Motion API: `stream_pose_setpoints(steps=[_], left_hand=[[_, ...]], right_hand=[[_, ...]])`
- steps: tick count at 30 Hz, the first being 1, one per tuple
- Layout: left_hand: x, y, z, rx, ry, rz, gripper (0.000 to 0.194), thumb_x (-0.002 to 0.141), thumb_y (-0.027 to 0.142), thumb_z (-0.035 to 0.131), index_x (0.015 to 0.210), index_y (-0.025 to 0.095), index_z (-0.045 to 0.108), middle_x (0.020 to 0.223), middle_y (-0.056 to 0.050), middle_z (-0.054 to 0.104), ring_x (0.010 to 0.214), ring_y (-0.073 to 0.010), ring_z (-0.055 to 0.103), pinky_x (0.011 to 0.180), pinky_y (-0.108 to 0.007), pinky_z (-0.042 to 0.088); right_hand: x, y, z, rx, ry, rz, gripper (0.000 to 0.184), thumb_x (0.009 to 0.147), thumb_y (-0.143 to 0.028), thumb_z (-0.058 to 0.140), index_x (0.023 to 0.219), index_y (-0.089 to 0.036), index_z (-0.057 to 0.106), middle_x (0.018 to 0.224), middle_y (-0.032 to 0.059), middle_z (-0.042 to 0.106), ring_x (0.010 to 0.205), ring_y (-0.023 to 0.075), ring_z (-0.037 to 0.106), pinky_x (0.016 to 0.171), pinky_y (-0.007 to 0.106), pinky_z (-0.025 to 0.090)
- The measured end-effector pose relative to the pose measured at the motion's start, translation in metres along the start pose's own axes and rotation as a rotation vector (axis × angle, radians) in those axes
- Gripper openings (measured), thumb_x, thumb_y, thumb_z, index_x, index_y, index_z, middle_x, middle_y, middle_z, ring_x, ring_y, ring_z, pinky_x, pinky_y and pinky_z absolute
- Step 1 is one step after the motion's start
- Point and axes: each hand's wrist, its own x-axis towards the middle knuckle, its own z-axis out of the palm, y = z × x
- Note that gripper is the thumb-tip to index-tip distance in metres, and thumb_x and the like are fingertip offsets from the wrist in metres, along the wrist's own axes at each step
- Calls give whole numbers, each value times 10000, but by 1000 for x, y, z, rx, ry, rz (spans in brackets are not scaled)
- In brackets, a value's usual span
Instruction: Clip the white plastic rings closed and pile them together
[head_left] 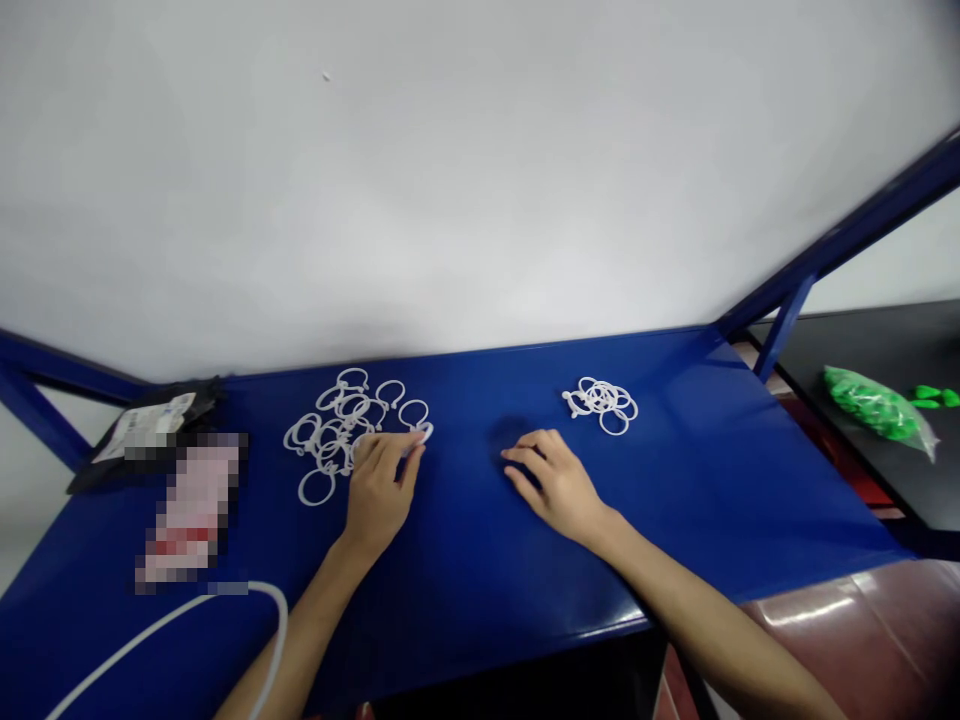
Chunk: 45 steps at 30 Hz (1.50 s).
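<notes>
My left hand point(382, 488) is closed, its thumb and fingertips pinching a white plastic curtain ring point(427, 432). Much of that ring is hidden or seen edge-on. Just beyond and to the left of this hand lies a loose pile of white curtain rings point(330, 430), open hoops with small knobs at their ends. My right hand point(553, 482) hovers over or rests on the blue table, fingers bent and apart, with nothing visible in it. Beyond it to the right sits a smaller cluster of white curtain rings point(602, 398).
The blue table point(465, 580) meets a pale wall point(480, 200). A black parcel with a label point(150, 425) and a pixelated pink item point(195, 505) lie at left, near a white cable point(274, 600). A bag of green pieces point(877, 405) rests on a dark surface at right.
</notes>
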Motion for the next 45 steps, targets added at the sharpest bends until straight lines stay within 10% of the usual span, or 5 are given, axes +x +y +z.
stream_pose_setpoints(steps=[7, 13, 19, 38, 45], left_hand=[[-11, 43, 3, -575, -309, -278, 70, 931, 267, 652, 978, 228, 687, 884, 7, 740, 771, -137, 719, 704, -242, 573], [-23, 51, 7, -578, -304, -146, 170, 911, 215, 672, 1077, 243, 651, 917, 3, 732, 790, -125, 703, 764, -254, 580], [-21, 44, 7, -621, -384, -304, 157, 925, 279, 647, 1072, 228, 662, 927, -7, 734, 786, -137, 689, 758, -273, 559], [-28, 55, 12, -285, -252, 223, 207, 990, 106, 496, 867, 195, 637, 712, 6, 680, 653, -148, 569, 647, -294, 470], [-7, 15, 7, 135, -205, 172, 367, 976, 206, 549, 1340, 188, 596, 1281, -116, 685, 1200, -299, 572, 1025, -463, 432]], right_hand=[[-3, -13, 6, 262, -92, 11, 410, 998, -292, 577, 1394, -207, 513, 1290, 144, 585, 1158, 241, 609, 924, 409, 573], [-3, -20, 6, 559, -90, 61, 119, 992, -274, 606, 1052, -204, 682, 875, 32, 656, 757, 133, 627, 690, 267, 537], [-5, -19, 8, 677, -89, 353, 134, 951, -333, 657, 964, -200, 656, 773, -8, 658, 670, 113, 611, 620, 237, 489], [-11, -22, 13, 549, -144, 67, 165, 1034, -293, 528, 967, -196, 644, 841, 37, 694, 750, 147, 653, 697, 278, 536], [2, 4, -8, 169, 97, 96, 89, 1001, -276, 592, 981, -211, 649, 912, 50, 719, 836, 176, 671, 735, 306, 547]])
